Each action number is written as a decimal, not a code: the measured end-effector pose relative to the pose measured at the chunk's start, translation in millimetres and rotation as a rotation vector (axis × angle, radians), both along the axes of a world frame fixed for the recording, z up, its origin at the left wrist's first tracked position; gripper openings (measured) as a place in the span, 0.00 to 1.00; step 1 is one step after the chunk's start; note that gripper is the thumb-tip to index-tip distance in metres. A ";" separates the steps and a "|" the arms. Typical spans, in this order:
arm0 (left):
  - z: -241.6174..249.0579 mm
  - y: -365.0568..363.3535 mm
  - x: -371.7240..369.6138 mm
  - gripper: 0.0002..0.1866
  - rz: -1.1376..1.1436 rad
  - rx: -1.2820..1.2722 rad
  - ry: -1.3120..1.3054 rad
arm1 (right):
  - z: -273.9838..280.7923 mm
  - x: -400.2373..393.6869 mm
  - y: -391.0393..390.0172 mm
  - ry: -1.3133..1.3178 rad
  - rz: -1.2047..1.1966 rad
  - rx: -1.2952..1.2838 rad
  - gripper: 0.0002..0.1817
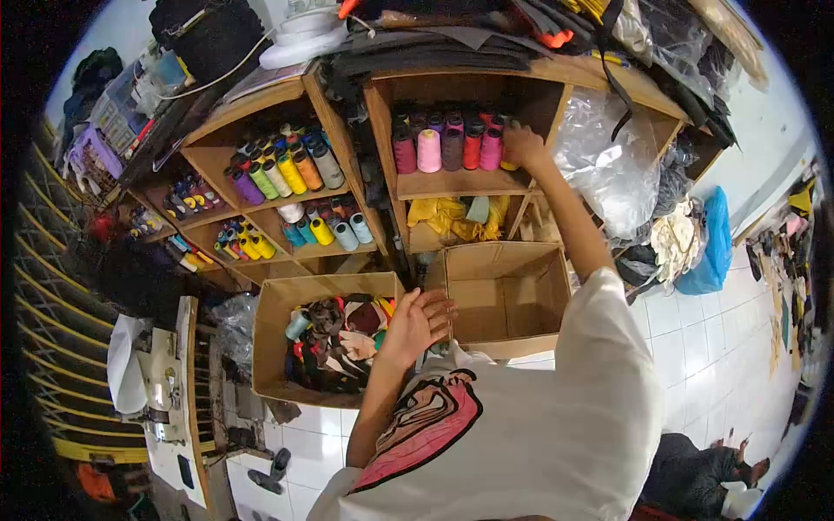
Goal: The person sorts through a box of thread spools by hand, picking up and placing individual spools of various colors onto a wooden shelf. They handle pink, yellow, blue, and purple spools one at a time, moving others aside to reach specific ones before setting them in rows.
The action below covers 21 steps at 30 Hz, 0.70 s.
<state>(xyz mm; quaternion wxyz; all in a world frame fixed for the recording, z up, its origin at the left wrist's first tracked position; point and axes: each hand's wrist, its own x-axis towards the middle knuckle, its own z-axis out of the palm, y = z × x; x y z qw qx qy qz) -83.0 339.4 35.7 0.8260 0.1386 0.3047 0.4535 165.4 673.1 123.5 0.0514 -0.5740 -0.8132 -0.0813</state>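
Note:
My right hand (527, 146) reaches into the upper shelf compartment, its fingers closed around a thread cone (509, 163) at the right end of a row. Only a yellowish bit of that cone shows beneath my fingers. Beside it stand a magenta cone (491, 150), a red cone (473, 149) and a light pink cone (428, 152), with more cones behind. My left hand (420, 323) hangs between two cardboard boxes, fingers stretched out and holding nothing. The right-hand box (504, 346) has a bare bottom. Cloth scraps and a pale cone (298, 325) fill the left-hand box (271, 347).
More thread cones stand in the left shelf unit (261, 207). Yellow cloth (456, 217) lies in the lower compartment. Clear plastic (604, 165) and a blue bag (708, 247) are at the right. A sewing machine (163, 373) stands at left; another person (695, 478) is at lower right.

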 end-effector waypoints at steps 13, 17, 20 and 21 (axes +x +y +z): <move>-9.3 -2.3 -3.2 0.25 0.029 0.005 -0.008 | -50.6 -69.3 -169.7 0.253 0.621 -0.714 0.38; -8.9 -5.6 -12.7 0.25 0.081 0.025 0.017 | -71.0 -84.6 -193.4 0.328 0.666 -0.818 0.37; -14.0 -7.6 -20.7 0.26 0.116 0.019 0.101 | -84.1 -88.6 -202.6 0.357 0.644 -0.857 0.37; -19.2 -7.6 -22.4 0.26 0.104 0.033 0.164 | -89.4 -88.4 -205.6 0.360 0.630 -0.863 0.36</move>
